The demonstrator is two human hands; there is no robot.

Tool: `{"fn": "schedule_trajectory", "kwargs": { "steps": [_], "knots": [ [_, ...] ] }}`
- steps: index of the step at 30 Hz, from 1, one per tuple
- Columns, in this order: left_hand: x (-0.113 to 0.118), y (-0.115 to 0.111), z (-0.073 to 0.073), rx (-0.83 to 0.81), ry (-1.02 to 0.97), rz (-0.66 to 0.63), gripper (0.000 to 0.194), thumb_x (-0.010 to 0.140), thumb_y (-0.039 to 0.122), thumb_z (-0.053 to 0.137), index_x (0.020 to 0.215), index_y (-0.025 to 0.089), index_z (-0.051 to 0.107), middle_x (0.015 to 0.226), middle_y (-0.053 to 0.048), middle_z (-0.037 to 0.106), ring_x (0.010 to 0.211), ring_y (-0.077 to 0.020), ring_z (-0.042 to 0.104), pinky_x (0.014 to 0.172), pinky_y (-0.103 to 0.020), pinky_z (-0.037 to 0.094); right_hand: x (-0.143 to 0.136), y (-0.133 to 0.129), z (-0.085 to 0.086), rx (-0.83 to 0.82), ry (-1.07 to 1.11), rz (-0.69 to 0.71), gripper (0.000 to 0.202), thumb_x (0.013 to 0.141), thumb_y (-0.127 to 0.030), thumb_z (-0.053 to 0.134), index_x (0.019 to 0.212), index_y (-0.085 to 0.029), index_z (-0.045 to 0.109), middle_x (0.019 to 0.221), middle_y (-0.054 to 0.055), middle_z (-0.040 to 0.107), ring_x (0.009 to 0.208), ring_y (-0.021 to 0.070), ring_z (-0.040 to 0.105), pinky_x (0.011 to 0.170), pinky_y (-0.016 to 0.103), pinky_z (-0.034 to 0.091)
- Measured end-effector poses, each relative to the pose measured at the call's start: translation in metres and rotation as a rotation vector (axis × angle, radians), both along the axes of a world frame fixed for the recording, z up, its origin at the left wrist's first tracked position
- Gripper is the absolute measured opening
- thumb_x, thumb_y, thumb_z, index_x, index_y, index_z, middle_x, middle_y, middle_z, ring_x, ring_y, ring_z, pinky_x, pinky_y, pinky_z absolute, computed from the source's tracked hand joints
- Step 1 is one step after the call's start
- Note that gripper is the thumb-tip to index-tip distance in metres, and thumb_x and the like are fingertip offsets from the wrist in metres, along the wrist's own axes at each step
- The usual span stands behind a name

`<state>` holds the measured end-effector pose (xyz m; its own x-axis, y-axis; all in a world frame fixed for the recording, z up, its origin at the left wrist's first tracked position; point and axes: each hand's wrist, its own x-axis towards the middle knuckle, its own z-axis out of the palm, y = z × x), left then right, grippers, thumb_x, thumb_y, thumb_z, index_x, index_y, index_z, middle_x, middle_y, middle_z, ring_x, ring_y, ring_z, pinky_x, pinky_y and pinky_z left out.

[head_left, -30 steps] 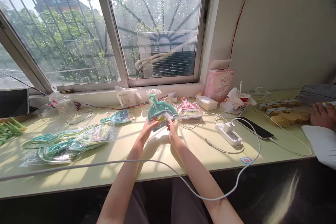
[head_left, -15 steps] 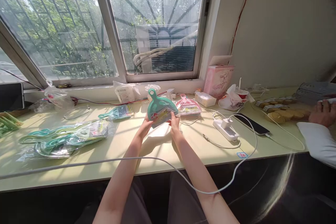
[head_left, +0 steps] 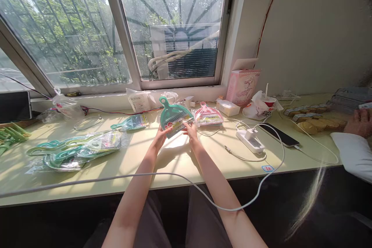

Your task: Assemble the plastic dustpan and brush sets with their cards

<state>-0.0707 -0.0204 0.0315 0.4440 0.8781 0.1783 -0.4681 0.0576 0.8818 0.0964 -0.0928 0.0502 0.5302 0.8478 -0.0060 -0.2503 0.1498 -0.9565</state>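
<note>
"Start at the left. Anything risky there?"

"The heap of dustpan-and-brush sets (head_left: 72, 150) overlaps in slick clear plastic, so a nudge could make it slide. A single teal set (head_left: 132, 122) lies behind it, to the right."

"And the hands?"

"The left hand (head_left: 160, 137) grasps the near left corner of a teal dustpan (head_left: 173, 113); the right hand (head_left: 191, 131) pinches its near right side. It's raised above the table between them, handle pointing toward the window, brush (head_left: 178, 118) lying in the pan."

"Could it slip?"

"Possibly. Both grips are at the near edge, so the handle end could tip down. If the brush is loose, it might slide out; I can't tell how it's fastened."

"Further right?"

"A pink set (head_left: 208, 116) lies just beyond the right hand; a swing that way could knock it. Then a power strip (head_left: 250, 141), whose white cable (head_left: 110, 178) crosses both forearms. Lifting an arm could snag it and tug the plug (head_left: 250, 133)."

"Farthest right?"

"A smartphone (head_left: 279, 135), then a co-worker's hand (head_left: 359, 124), well apart."
</note>
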Motion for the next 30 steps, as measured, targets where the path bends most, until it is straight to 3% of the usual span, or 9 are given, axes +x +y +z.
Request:
{"fn": "schedule_trajectory", "kwargs": {
  "steps": [4,7,11,14,20,25,30],
  "knots": [
    [-0.001,0.005,-0.004,0.06,0.028,-0.018,0.065,0.073,0.03,0.108,0.131,0.025,0.08,0.123,-0.013,0.088,0.137,-0.0454,0.077,0.121,-0.062,0.062,0.003,-0.005,0.004,-0.159,0.002,0.01,0.017,0.093,-0.025,0.081,0.107,-0.023,0.072,0.119,0.012,0.087,0.09,0.0248,0.086,0.06,0.027,0.048],
    [0.001,0.004,-0.006,0.086,0.155,0.03,0.059,0.078,0.03,0.102,0.131,0.025,0.078,0.114,-0.009,0.087,0.129,-0.0399,0.08,0.12,-0.055,0.062,0.008,-0.007,0.004,-0.229,0.021,0.062,0.006,0.098,-0.019,0.077,0.1,-0.021,0.072,0.108,0.011,0.088,0.088,0.0221,0.087,0.065,0.025,0.049],
    [0.01,-0.005,-0.007,0.055,0.169,0.095,0.058,0.075,0.03,0.103,0.127,0.024,0.078,0.105,-0.006,0.085,0.121,-0.0352,0.08,0.111,-0.049,0.064,0.013,-0.006,0.002,-0.251,0.074,0.02,0.021,0.096,-0.017,0.086,0.087,-0.022,0.068,0.084,0.005,0.083,0.081,0.0215,0.086,0.061,0.022,0.051],
    [0.017,-0.012,-0.009,0.02,0.181,0.049,0.061,0.075,0.034,0.104,0.128,0.024,0.077,0.119,-0.009,0.086,0.121,-0.0354,0.08,0.099,-0.047,0.069,0.015,-0.004,0.0,-0.242,0.094,-0.06,0.03,0.093,-0.016,0.093,0.084,-0.024,0.065,0.072,0.001,0.077,0.074,0.0192,0.082,0.056,0.02,0.053],
    [0.02,-0.021,-0.008,-0.006,0.263,-0.065,0.056,0.077,0.035,0.105,0.126,0.027,0.079,0.138,-0.012,0.085,0.135,-0.0394,0.076,0.096,-0.05,0.071,0.021,-0.001,-0.008,-0.206,0.055,-0.117,0.034,0.084,-0.027,0.101,0.087,-0.027,0.068,0.068,-0.001,0.072,0.071,0.021,0.079,0.054,0.023,0.058],
    [0.016,-0.02,-0.001,0.0,0.272,-0.073,0.058,0.075,0.034,0.105,0.127,0.026,0.08,0.143,-0.015,0.084,0.142,-0.043,0.073,0.097,-0.053,0.072,0.026,0.003,-0.014,-0.145,-0.012,-0.042,0.036,0.082,-0.034,0.101,0.086,-0.028,0.066,0.079,0.003,0.078,0.082,0.0247,0.082,0.066,0.029,0.063],
    [0.014,-0.019,0.001,-0.004,0.254,-0.073,0.061,0.073,0.032,0.105,0.128,0.025,0.079,0.147,-0.017,0.082,0.144,-0.0445,0.072,0.094,-0.051,0.072,0.031,0.008,-0.02,-0.107,-0.084,-0.025,0.045,0.074,-0.051,0.104,0.087,-0.027,0.068,0.088,0.007,0.083,0.09,0.0317,0.085,0.074,0.037,0.063]
  ]
}}
